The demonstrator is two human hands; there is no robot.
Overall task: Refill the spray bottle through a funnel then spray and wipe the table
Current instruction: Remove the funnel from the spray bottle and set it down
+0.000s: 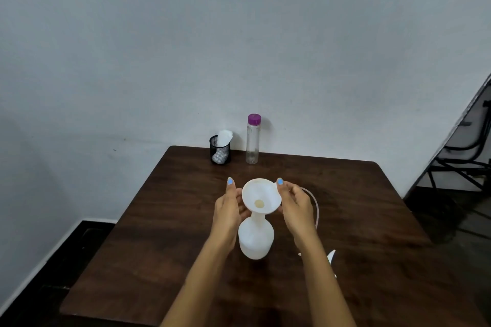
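Both your left hand (230, 210) and right hand (293, 207) cup the funnel (261, 196) lightly; seat its stem straight in the spray bottle (255, 240) before letting go.

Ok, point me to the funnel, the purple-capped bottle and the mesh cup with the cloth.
funnel (261, 196): head view, on the inner wall of its bowl.
purple-capped bottle (252, 145): head view, on its clear body.
mesh cup (220, 152): head view, on its black front wall.

Dim, even indoor light, soft shadows on wall (132, 61), wide-angle bending at edges, slightly soft focus
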